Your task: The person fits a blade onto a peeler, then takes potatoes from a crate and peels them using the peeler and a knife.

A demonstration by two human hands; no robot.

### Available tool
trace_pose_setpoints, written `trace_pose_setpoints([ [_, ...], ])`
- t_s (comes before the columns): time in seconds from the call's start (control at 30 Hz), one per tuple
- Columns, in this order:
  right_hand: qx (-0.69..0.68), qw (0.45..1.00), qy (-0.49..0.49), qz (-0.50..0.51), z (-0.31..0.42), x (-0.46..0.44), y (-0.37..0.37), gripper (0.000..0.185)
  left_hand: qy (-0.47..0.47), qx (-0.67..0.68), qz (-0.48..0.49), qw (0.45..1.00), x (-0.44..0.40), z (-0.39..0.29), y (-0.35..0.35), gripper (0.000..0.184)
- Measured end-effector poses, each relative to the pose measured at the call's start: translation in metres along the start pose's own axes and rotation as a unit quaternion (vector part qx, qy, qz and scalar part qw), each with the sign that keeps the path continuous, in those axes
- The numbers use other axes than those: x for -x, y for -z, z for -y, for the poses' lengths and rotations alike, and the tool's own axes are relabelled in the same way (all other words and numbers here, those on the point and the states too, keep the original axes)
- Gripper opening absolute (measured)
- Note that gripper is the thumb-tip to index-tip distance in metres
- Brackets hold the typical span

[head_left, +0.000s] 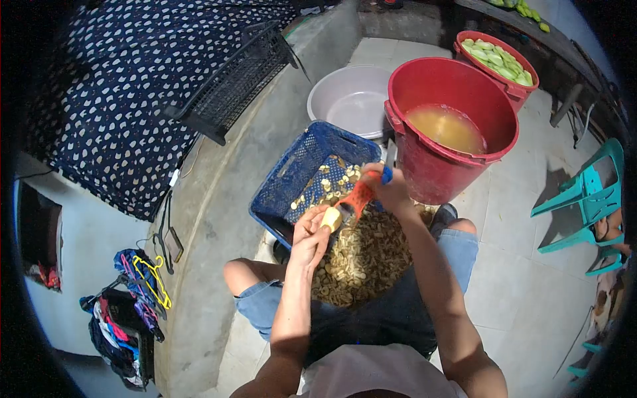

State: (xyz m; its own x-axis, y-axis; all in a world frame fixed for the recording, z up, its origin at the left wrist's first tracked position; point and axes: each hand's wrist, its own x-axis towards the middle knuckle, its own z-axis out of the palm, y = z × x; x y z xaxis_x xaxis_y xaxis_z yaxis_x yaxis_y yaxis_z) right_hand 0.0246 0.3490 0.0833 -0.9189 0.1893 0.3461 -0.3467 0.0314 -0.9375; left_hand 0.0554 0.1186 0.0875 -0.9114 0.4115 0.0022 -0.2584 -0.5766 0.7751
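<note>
My left hand (309, 240) is closed around a pale yellow, partly peeled potato (331, 219), held up over the crate's near edge. In my right hand (391, 192) is an orange peeler (357, 199), its working end against or very close to the potato. Something blue (387, 175) shows at the right fingers; I cannot tell what it is. Below both hands, a heap of brownish peelings (361, 259) lies between my legs, with some round brown pieces at its left side. Beyond my left hand sits a blue perforated crate (282, 169) holding scattered pale pieces.
A large red tub (424, 174) of cloudy yellowish liquid stands ahead on the right, beside a grey basin (325, 99). Behind it, another red tub (464, 41) holds green slices. A black crate (232, 89) rests on the concrete ledge (219, 219). Green plastic chairs (587, 189) stand far right.
</note>
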Motion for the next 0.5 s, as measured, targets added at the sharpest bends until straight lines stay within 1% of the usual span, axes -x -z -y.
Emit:
trace_pose_setpoints([
  [0.03,0.028,0.999,0.041,-0.003,-0.007,0.001,-0.011,0.022,-0.008,-0.071,-0.008,0.997,-0.002,0.001,-0.002,0.055],
  [0.07,0.029,0.999,0.04,-0.004,-0.012,0.0,-0.01,0.022,-0.007,-0.071,-0.007,0.997,-0.003,0.003,-0.005,0.055],
  [0.13,0.052,0.999,-0.01,0.004,-0.019,0.005,-0.003,0.023,-0.033,-0.019,0.032,0.999,-0.001,0.008,-0.011,0.05],
  [0.17,0.076,0.997,0.014,-0.008,-0.026,-0.002,0.005,0.022,0.026,0.051,0.03,0.998,-0.002,0.008,-0.002,0.052],
  [0.2,0.076,0.997,0.018,-0.008,-0.028,-0.003,0.006,0.022,0.022,0.05,0.033,0.998,-0.002,0.008,0.0,0.052],
  [0.27,0.037,0.999,-0.008,-0.019,-0.011,0.001,0.001,0.021,0.044,0.097,0.01,0.994,0.0,0.006,-0.001,0.054],
  [0.3,0.047,0.999,-0.008,-0.017,-0.008,0.005,-0.007,0.02,0.024,0.025,0.002,0.999,-0.003,0.011,0.005,0.052],
  [0.33,0.047,0.999,-0.01,-0.015,-0.009,0.006,-0.007,0.02,0.024,0.026,-0.001,0.999,-0.003,0.012,0.004,0.052],
  [0.4,0.032,0.999,-0.025,0.025,-0.013,0.005,-0.005,0.017,0.013,-0.02,-0.002,1.0,-0.003,0.015,0.0,0.052],
  [0.43,0.082,0.996,0.005,-0.018,-0.019,-0.002,-0.001,0.015,0.033,0.049,0.005,0.998,-0.003,0.014,0.003,0.055],
  [0.5,0.068,0.997,0.0,-0.022,-0.028,-0.001,0.0,0.015,0.034,0.058,0.002,0.998,-0.003,0.012,0.006,0.056],
])
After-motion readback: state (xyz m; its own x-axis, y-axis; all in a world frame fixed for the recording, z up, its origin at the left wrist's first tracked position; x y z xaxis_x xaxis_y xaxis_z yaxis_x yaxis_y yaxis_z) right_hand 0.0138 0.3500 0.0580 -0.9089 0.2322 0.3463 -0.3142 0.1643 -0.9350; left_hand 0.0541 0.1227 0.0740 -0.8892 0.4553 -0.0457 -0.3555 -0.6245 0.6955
